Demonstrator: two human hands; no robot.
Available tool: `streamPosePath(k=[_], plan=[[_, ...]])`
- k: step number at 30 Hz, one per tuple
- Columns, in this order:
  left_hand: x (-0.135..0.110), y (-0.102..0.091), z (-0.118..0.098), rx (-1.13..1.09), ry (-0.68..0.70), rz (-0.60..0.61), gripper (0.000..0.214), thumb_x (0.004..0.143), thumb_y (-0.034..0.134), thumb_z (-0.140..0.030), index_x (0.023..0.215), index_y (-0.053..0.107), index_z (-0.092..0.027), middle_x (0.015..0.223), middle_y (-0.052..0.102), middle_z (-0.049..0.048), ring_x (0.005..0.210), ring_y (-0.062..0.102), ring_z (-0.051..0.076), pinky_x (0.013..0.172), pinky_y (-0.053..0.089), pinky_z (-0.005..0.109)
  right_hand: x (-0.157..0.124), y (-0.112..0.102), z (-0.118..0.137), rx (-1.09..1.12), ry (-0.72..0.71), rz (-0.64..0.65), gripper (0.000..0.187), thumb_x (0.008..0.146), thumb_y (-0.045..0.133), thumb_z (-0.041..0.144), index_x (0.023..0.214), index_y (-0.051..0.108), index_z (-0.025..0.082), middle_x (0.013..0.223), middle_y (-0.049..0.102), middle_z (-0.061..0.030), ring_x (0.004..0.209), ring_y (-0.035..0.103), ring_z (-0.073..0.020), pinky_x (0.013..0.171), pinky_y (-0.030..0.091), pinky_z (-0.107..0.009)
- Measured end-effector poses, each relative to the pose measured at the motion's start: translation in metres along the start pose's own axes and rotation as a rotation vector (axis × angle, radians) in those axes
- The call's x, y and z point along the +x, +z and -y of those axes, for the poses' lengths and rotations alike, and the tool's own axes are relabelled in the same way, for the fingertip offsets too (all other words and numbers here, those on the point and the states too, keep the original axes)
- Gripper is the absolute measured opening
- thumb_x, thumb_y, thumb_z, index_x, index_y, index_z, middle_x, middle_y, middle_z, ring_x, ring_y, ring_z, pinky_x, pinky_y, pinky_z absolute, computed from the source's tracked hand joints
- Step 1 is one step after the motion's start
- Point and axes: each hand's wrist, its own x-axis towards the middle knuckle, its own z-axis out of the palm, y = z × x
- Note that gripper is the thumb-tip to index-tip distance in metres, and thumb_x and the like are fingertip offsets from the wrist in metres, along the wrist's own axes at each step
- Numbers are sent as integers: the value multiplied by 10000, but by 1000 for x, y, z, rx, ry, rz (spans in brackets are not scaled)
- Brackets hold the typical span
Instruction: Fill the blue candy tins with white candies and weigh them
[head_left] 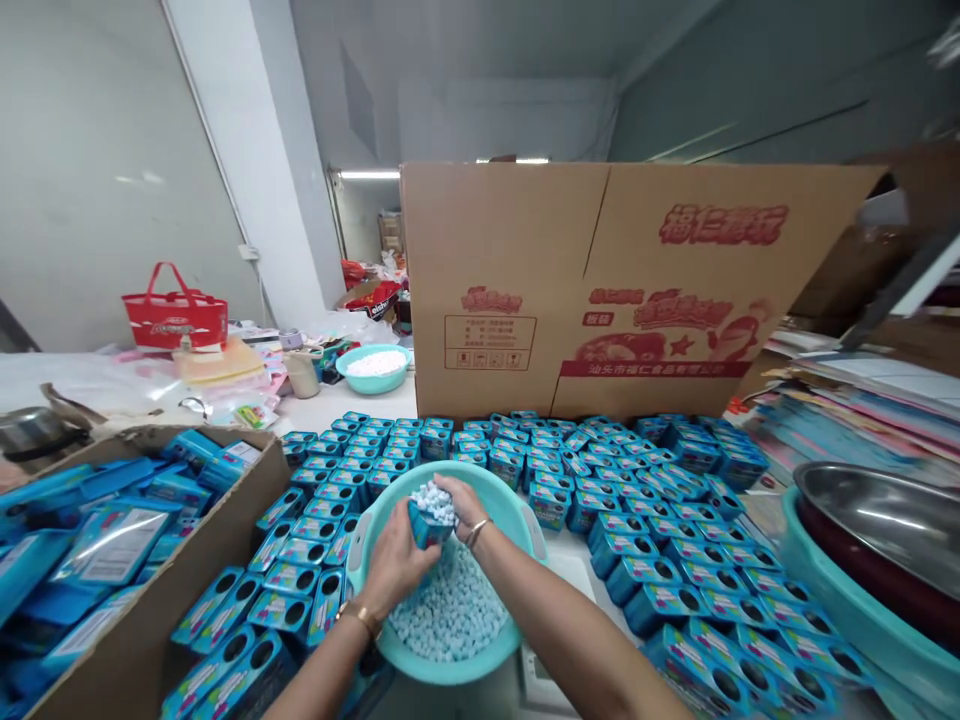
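A turquoise basin (517, 515) in front of me holds a heap of small pale blue-white candies (450, 610). Over it, my left hand (394, 565) is closed round a small blue box (426, 525) heaped with candies. My right hand (459, 500) rests on top of that heap, fingers curled over the candies. Both wrists wear bracelets. Several open blue boxes (600, 480) with round holes stand in rows all around the basin.
A big upright cardboard carton (600, 290) closes off the back. A cardboard box (150, 620) of flat blue packs sits at left. At right are a steel bowl (885, 520) and stacked paper. Farther back are a second candy basin (375, 368) and a red bag (176, 315).
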Motion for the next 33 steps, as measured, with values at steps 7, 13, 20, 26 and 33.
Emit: streamPosePath(k=[7, 13, 20, 26, 33], plan=[[-16, 1, -2, -246, -15, -83, 676, 674, 650, -284, 1271, 358, -160, 1133, 597, 114, 1029, 612, 282, 866, 487, 392, -30, 13, 28, -74, -129, -13, 162, 579, 724, 323, 570, 680, 168, 614, 669, -29, 625, 574, -166, 625, 438, -265], [-15, 3, 3, -251, 35, -174, 675, 668, 624, -262, 1281, 375, -127, 1240, 549, 156, 1189, 530, 310, 999, 422, 441, -33, 25, 29, -144, -159, -49, 101, 569, 679, 276, 542, 672, 178, 569, 649, -14, 583, 549, -162, 589, 415, -272], [-15, 2, 4, -302, 57, -136, 704, 663, 625, -216, 1305, 337, -170, 1283, 505, 134, 1226, 495, 312, 1039, 388, 459, -35, 27, 32, -179, -196, -55, 85, 562, 659, 251, 515, 651, 180, 549, 640, -10, 588, 545, -165, 602, 406, -275], [-16, 7, 6, -341, 51, -135, 717, 646, 623, -196, 1302, 340, -144, 1291, 497, 148, 1239, 478, 308, 1055, 370, 454, -41, 27, 36, -174, -216, -52, 127, 582, 617, 274, 515, 656, 173, 570, 648, -21, 613, 554, -162, 638, 428, -273], [-13, 10, 10, -389, 36, -107, 710, 648, 630, -216, 1302, 358, -167, 1257, 523, 129, 1196, 513, 309, 1019, 398, 480, -43, 23, 38, -207, -211, -26, 175, 611, 618, 317, 554, 679, 162, 594, 654, -31, 623, 561, -163, 648, 428, -275]])
